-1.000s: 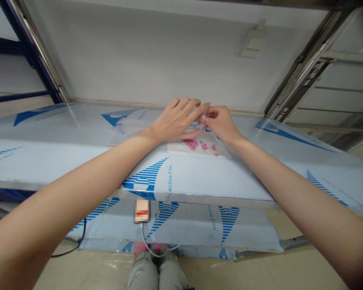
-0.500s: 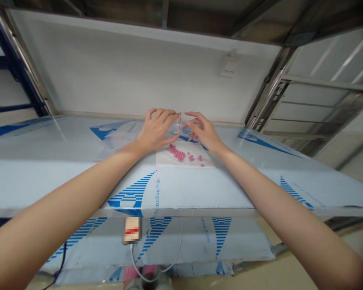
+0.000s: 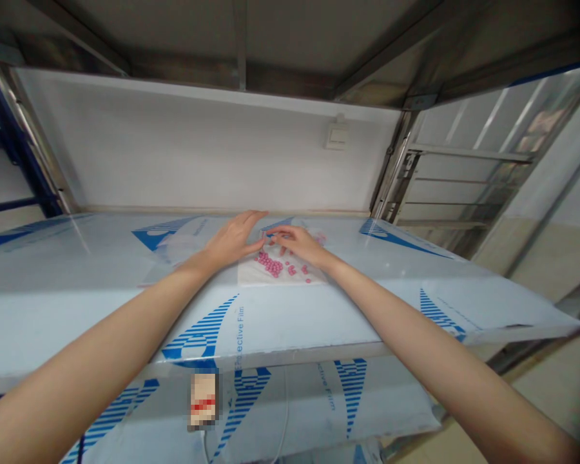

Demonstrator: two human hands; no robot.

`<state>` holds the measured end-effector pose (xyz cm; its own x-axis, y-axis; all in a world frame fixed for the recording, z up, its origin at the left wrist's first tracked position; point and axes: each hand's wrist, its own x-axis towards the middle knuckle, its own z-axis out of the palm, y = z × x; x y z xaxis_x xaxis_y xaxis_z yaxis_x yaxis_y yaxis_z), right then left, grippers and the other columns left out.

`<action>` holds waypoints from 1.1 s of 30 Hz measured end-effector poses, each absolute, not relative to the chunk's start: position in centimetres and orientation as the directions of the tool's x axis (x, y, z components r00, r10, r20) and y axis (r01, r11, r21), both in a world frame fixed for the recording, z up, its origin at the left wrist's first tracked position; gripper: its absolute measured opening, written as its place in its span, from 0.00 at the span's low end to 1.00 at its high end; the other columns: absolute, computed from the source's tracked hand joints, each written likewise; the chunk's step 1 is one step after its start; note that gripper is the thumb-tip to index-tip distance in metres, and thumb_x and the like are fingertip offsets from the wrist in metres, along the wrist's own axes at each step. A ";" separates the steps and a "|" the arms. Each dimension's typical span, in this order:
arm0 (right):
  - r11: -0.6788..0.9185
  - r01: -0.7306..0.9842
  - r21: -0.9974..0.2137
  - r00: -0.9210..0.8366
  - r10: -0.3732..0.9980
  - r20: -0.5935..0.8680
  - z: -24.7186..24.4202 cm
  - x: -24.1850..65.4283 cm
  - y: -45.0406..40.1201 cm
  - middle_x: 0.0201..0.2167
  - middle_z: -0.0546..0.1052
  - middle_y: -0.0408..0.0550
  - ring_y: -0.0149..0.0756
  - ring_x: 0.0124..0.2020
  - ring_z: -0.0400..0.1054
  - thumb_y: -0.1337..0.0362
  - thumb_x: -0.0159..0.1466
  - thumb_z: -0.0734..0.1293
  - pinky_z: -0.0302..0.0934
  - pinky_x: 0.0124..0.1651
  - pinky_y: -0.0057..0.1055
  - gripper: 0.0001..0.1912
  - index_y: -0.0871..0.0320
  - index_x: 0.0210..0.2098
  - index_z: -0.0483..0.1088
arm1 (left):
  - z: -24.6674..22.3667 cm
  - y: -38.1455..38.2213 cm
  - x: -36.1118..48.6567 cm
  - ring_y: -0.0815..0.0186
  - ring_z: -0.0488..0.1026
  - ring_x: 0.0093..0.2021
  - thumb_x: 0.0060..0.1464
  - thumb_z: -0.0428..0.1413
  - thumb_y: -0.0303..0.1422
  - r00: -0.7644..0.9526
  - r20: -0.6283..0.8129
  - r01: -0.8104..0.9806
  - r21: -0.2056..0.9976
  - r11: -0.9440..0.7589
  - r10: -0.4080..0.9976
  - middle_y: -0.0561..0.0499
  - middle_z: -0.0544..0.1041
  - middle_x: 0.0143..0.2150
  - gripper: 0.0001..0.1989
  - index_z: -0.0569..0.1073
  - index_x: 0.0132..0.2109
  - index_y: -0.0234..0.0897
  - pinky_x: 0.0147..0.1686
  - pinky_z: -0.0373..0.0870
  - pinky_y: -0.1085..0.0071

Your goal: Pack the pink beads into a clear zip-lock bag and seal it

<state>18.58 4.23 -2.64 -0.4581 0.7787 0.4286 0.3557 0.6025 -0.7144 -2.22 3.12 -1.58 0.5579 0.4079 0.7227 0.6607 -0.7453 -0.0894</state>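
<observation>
My left hand (image 3: pixel 235 237) reaches over the far part of the tabletop, fingers stretched out and thumb held apart. Between its fingers and thumb is what looks like a small clear plastic bag (image 3: pixel 263 238) with a thin red edge; the details are faint. Just to its right, my right hand (image 3: pixel 299 245) has bent fingers drawn together near that red edge. Whatever sits in its fingertips is too small to name. Below both hands, several pink beads (image 3: pixel 271 265) lie on a white sheet (image 3: pixel 251 277), most in one cluster, a few loose at the right.
Blue-printed protective film covers the tabletop (image 3: pixel 290 322). A flat clear packet (image 3: pixel 167 258) lies left of my left hand. More pink pieces (image 3: pixel 320 238) show behind my right hand. A pixelated, phone-like object (image 3: pixel 203 399) with a white cable is below the front edge. A wall switch (image 3: pixel 337 136) is behind.
My right hand has come closer to my left hand and lower, its fingers more bent. The red edge, plain between the hands before, is now mostly covered. The camera view has tilted upward.
</observation>
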 end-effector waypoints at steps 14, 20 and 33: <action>0.623 0.606 -0.494 -0.389 0.775 0.499 -1.8 17.9 3.3 0.35 0.80 0.46 0.31 0.33 0.70 0.67 0.63 0.63 0.59 0.39 0.27 0.13 0.56 0.44 0.76 | -1.5 4.1 -3.0 0.55 0.70 0.54 0.57 0.48 0.49 0.586 0.476 0.751 -0.015 -0.660 0.655 0.43 0.74 0.53 0.25 0.73 0.50 0.36 0.55 0.62 0.61; 0.582 0.719 -0.381 -0.374 0.785 0.494 -1.9 18.4 3.3 0.40 0.79 0.46 0.34 0.39 0.70 0.65 0.63 0.64 0.59 0.42 0.30 0.12 0.53 0.44 0.76 | -1.7 5.1 -4.4 0.54 0.73 0.50 0.54 0.49 0.46 0.502 0.322 0.837 0.055 -0.545 0.803 0.41 0.76 0.51 0.25 0.74 0.51 0.33 0.51 0.66 0.62; 0.685 0.554 -0.474 -0.329 0.702 0.631 -0.9 17.0 1.9 0.39 0.79 0.47 0.31 0.33 0.70 0.57 0.63 0.65 0.61 0.41 0.29 0.18 0.55 0.51 0.72 | 0.4 1.8 -2.3 0.57 0.71 0.46 0.58 0.50 0.27 0.574 0.772 0.781 -0.414 -0.468 0.274 0.46 0.78 0.44 0.13 0.77 0.45 0.41 0.50 0.65 0.55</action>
